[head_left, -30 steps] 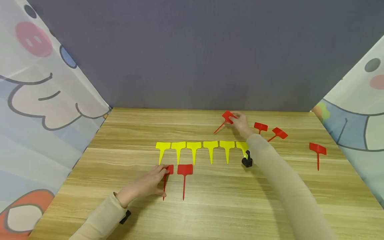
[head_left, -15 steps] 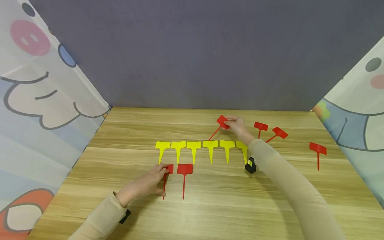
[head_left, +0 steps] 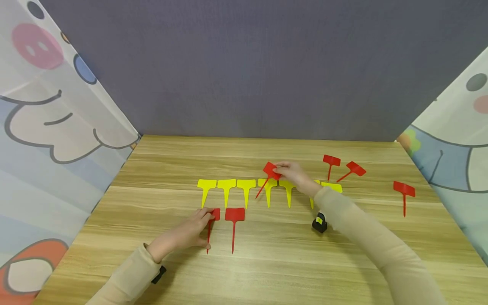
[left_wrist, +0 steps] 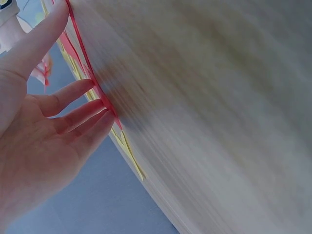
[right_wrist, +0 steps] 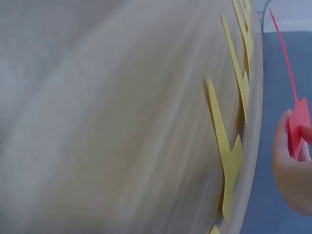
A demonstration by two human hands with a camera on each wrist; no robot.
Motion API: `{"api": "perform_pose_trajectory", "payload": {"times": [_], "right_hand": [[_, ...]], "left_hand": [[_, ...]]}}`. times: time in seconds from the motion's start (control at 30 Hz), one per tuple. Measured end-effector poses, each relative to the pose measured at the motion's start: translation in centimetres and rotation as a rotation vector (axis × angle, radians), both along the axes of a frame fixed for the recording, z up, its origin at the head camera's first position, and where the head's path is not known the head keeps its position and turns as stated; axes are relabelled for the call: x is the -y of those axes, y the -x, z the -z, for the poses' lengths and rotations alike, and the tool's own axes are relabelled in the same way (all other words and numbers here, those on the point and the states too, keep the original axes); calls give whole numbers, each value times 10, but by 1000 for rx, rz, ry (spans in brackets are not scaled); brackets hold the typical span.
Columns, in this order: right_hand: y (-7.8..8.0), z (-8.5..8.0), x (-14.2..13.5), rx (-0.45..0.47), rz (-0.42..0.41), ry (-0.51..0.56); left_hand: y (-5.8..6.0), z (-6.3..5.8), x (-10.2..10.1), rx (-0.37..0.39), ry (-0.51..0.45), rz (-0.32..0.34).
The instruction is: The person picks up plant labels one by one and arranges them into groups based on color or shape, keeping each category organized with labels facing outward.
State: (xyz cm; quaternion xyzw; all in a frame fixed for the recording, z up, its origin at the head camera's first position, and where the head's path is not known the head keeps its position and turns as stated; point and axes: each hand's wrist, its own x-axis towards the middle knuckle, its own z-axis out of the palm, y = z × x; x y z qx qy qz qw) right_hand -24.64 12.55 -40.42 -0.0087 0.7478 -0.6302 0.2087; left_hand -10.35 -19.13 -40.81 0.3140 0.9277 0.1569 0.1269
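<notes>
My right hand (head_left: 294, 174) pinches a red T-shaped plant label (head_left: 269, 170) by one corner of its head, above the yellow row; its stem slants down to the left. The right wrist view shows this label (right_wrist: 298, 119) raised off the table between thumb and fingers. My left hand (head_left: 188, 232) rests at a red plant label (head_left: 216, 213) lying below the row. In the left wrist view its fairly straight fingers (left_wrist: 78, 90) touch that label's edge, the thumb at the other end. Beside it lies a second red label (head_left: 234, 214), stem toward me.
Several yellow plant labels (head_left: 246, 184) form a side-by-side row on the wooden table (head_left: 267, 271), some partly behind my right hand and arm. Three red labels lie at the right: one upright (head_left: 331, 160), one tilted (head_left: 356, 168), one farther out (head_left: 404, 189). A grey panel (head_left: 244, 76) stands behind.
My right hand has carried its red label left and toward me, from behind the yellow row to over it. My left hand has stayed in place.
</notes>
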Motion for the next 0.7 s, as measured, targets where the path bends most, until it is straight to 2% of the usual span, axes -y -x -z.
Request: {"api": "perform_pose_trajectory", "payload": {"times": [0.2, 0.37, 0.57, 0.7], "right_hand": [[-13, 5, 12, 14, -51, 12], [-23, 7, 20, 44, -93, -22], [-31, 13, 23, 66, -158, 7], [-36, 16, 24, 46, -209, -35]], "left_hand": [[0, -1, -1, 4, 4, -6], [0, -1, -1, 14, 5, -16], [0, -1, -1, 27, 7, -25], [0, -2, -1, 24, 9, -22]]}}
